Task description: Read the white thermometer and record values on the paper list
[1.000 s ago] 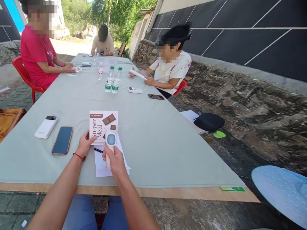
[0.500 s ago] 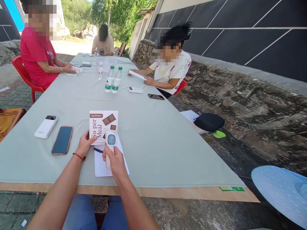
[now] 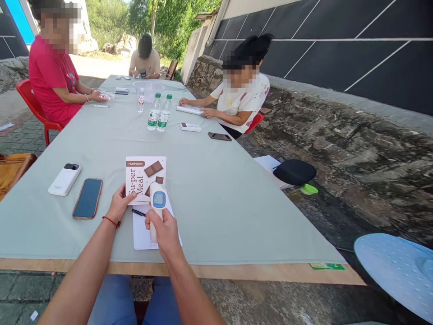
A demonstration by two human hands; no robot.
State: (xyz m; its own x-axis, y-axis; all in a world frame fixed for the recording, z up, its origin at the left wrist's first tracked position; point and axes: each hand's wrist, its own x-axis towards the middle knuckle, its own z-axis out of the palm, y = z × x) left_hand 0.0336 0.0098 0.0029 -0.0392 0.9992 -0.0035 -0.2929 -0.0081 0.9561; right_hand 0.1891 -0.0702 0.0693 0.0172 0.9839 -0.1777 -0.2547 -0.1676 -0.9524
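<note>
The left hand [image 3: 118, 203] grips a box [image 3: 144, 174] by its lower left corner, thumb pressed on the printed front and the other fingers mostly hidden at the edge. The right hand [image 3: 165, 230] has its fingers wrapped round the handle of a white thermometer [image 3: 158, 198], whose screen sits just above the thumb (its head overlaps the box's lower right part, though I cannot tell whether they touch). Beneath, paper [image 3: 142, 234] and a pen [image 3: 138, 212] lie on the tabletop [image 3: 237, 203], with a phone [image 3: 87, 198] to the left.
</note>
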